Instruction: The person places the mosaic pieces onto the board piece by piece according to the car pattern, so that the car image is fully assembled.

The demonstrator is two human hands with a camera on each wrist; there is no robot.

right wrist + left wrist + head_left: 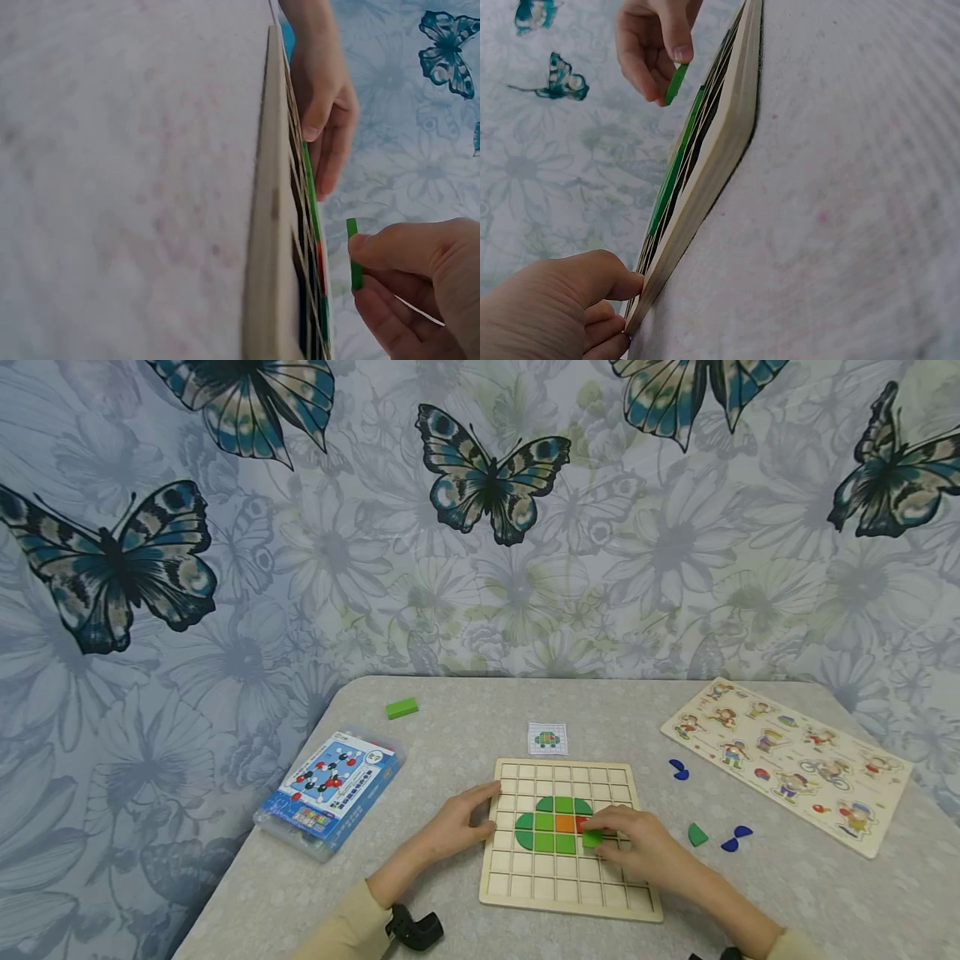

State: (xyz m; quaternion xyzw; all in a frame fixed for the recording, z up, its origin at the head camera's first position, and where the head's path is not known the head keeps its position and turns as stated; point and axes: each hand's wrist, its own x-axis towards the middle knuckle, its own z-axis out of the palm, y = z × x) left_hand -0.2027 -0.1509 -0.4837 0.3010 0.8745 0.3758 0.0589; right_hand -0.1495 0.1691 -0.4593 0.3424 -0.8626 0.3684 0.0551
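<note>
My right hand (633, 843) pinches a light green square tile (592, 839) between thumb and fingers. In the right wrist view, the tile (355, 259) is held on edge, just off the wooden grid board (555, 889). On that board lie light green squares, dark green quarter-round pieces, an orange square (565, 823) and a red square (581, 824) partly covered by fingers. My left hand (457, 818) rests its thumb and fingertips against the board's left edge, as the left wrist view also shows.
Behind the board lies a small picture card (547, 738). At the left are a plastic box (330, 793) and a green block (402, 708). A picture puzzle board (787, 760) lies right, with a dark green quarter piece (697, 835) and blue half-round pieces (737, 838) nearer.
</note>
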